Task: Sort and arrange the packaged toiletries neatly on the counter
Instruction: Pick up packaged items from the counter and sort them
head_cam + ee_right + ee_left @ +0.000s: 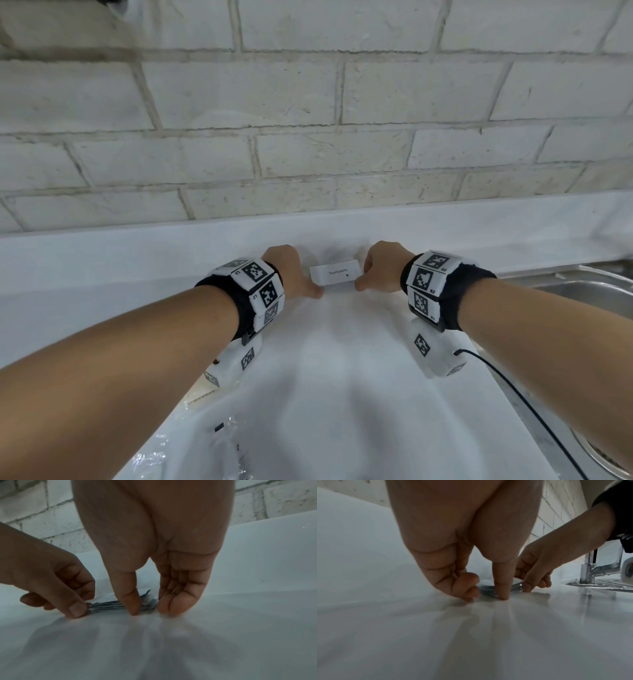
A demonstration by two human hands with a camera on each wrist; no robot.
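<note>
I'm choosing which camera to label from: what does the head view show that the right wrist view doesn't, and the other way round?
Only the head view shows the printed word Toothpaste on the top packet, the steel sink at the right and clear plastic wrapping near the front edge. Only the right wrist view shows that it is a stack of several packets, seen edge-on. Both show the left hand and right hand pinching the stack's ends on the white counter.
</note>
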